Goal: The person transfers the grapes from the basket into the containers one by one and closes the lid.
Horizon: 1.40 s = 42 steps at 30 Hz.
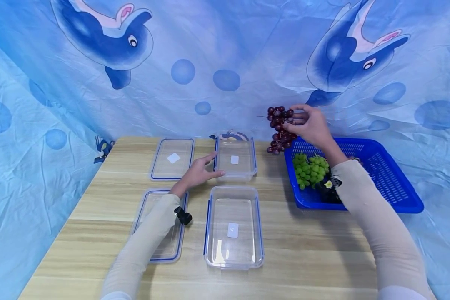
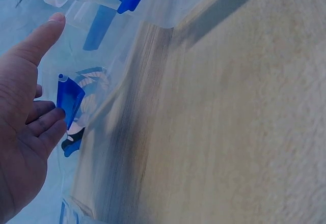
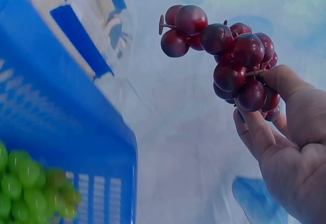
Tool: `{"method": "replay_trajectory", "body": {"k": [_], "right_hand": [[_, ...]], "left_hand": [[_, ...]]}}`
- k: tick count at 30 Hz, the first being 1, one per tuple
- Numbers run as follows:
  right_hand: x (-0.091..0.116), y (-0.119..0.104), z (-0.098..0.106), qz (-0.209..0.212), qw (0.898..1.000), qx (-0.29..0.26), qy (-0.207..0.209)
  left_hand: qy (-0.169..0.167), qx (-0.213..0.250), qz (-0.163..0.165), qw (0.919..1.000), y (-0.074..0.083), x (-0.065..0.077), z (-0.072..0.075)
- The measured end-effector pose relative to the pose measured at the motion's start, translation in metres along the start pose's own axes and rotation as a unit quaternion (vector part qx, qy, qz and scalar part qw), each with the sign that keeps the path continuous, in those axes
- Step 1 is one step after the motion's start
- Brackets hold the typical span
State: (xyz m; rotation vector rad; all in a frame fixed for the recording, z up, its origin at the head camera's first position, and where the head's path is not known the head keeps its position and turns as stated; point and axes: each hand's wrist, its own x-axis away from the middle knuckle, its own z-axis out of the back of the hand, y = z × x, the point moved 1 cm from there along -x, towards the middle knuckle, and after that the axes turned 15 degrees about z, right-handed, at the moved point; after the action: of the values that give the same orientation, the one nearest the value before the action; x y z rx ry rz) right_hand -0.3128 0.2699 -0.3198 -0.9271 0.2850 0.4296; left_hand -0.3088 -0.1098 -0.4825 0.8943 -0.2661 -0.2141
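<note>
My right hand (image 1: 310, 126) pinches a bunch of dark red grapes (image 1: 279, 129) in the air, just left of and above the blue basket (image 1: 385, 175). In the right wrist view the thumb and fingers hold the red grapes (image 3: 239, 56) by their stem side. My left hand (image 1: 201, 170), thumb and fingers spread, is at the left side of the far clear container (image 1: 235, 156). Its fingertips lie close to the container's blue clip (image 2: 70, 99); whether they touch it I cannot tell. Green grapes (image 1: 309, 170) lie inside the basket.
Nearer on the wooden table (image 1: 300, 262) stands another clear container (image 1: 234, 246). Two blue-rimmed lids lie to the left, a far lid (image 1: 176, 146) and a near lid (image 1: 168, 246) partly under my left forearm. A blue dolphin-print sheet (image 1: 240, 37) hangs behind the table.
</note>
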Motion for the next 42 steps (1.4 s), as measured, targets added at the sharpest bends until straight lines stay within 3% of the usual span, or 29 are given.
{"method": "replay_trajectory", "body": {"k": [12,25,42], "right_hand": [[-0.031,0.004,-0.063,-0.010,0.998,-0.064,-0.004],[-0.043,0.012,-0.118,-0.033,0.996,-0.085,-0.022],[-0.047,0.031,-0.172,-0.068,0.995,-0.057,-0.043]], "left_hand": [[0.007,0.004,-0.006,1.0000,-0.003,-0.002,-0.002],[0.002,0.006,0.006,1.0000,-0.002,-0.001,-0.001],[0.002,0.002,-0.009,1.0000,-0.003,-0.001,-0.001]]}}
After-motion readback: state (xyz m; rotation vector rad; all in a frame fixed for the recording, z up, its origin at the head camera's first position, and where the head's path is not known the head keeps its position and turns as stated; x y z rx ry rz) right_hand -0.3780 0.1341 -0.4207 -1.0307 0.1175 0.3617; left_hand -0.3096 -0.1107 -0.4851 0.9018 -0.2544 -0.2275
